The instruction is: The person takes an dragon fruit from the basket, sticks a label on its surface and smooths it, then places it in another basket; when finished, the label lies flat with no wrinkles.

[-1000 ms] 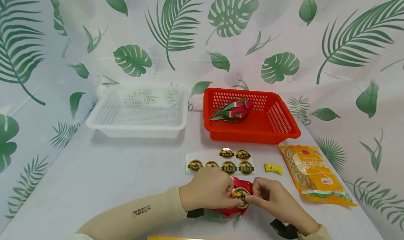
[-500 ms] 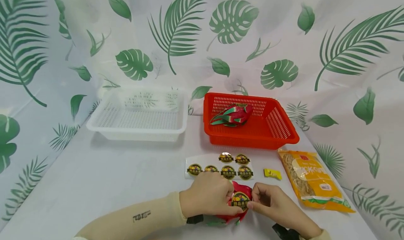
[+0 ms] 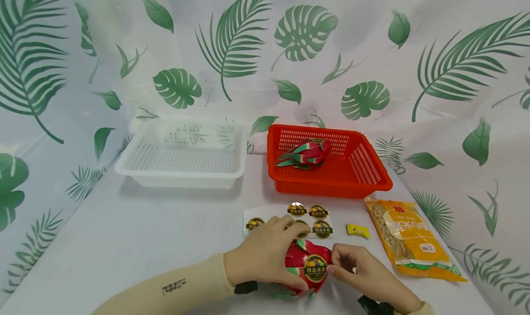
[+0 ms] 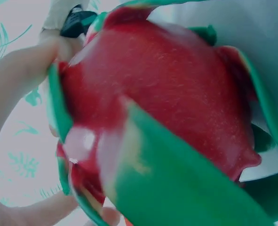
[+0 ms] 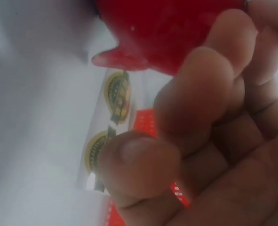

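Observation:
A red dragon fruit (image 3: pixel 301 256) with green-tipped scales lies on the table in front of me, a round black-and-gold sticker (image 3: pixel 315 269) on its upper side. My left hand (image 3: pixel 265 253) spans its left part, thumb on the near side and fingers on the far side. In the left wrist view, the fruit's red body (image 4: pixel 167 80) and a large green scale fill most of the picture. My right hand (image 3: pixel 359 268) holds the fruit's right end with thumb and index finger by the sticker's edge. Its other fingers (image 5: pixel 195 89) curl below, and the exact pinch is partly hidden.
A sticker sheet (image 3: pixel 265 212) with several round labels lies just beyond the fruit. Behind it stand a red basket (image 3: pixel 327 188) containing another dragon fruit (image 3: pixel 308 154) and a white basket (image 3: pixel 182 181). A yellow wrapped candy (image 3: pixel 358 231) and an orange food bag (image 3: pixel 414 239) lie at right.
My left hand has moved off the sticker, and its fingers have spread around the fruit's left part. The right hand stays at the right end. The whole view has shifted slightly downward.

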### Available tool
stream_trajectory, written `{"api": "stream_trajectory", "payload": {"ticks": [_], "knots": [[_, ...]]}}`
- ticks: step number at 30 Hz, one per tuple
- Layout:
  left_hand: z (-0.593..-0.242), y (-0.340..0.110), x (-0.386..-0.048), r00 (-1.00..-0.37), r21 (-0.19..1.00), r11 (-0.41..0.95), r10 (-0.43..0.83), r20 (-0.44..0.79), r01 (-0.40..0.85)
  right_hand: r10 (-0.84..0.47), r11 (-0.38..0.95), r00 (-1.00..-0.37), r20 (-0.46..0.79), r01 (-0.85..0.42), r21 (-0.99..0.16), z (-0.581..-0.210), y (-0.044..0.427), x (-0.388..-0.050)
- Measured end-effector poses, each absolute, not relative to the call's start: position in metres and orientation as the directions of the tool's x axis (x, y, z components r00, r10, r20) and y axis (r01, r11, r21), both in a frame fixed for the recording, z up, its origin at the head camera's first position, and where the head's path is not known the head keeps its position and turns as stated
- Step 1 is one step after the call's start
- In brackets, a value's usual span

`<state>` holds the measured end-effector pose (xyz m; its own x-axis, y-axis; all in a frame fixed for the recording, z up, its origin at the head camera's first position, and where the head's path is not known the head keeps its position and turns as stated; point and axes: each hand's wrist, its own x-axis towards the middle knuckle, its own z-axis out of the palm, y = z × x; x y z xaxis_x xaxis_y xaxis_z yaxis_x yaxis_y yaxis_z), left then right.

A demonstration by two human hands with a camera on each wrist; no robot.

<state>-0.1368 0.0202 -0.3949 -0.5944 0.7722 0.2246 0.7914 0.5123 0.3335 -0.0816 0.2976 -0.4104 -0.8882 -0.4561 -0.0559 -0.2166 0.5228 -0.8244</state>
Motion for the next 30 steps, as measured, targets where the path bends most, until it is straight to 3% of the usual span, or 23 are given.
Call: {"api": "stream_trajectory", "payload": {"ticks": [6,12,17,25,30], "knots": [[-0.390,0.020,-0.137,-0.612,0.376,0.537,0.783,0.112,0.755,-0.361,0.559,-0.932,-0.017,-0.201,-0.805,-0.406,0.300,-0.087],[-0.387,0.021,-0.134,-0.620,0.373,0.549,0.778,0.100,0.748,-0.111,0.541,-0.992,-0.067,-0.004,-0.841,-0.397,0.303,-0.110],[-0.384,0.022,-0.133,-0.609,0.349,0.551,0.789,0.079,0.758,0.042,0.480,-0.987,-0.153,0.154,-0.863,-0.394,0.311,-0.149],[-0.386,0.025,-0.129,-0.593,0.277,0.549,0.798,0.108,0.789,-0.005,0.354,-0.978,-0.208,0.193,-0.915,-0.401,0.326,-0.190],[-0.387,0.027,-0.129,-0.590,0.284,0.542,0.798,0.121,0.791,-0.046,0.167,-0.973,-0.224,0.214,-0.962,-0.406,0.328,-0.194]]}}
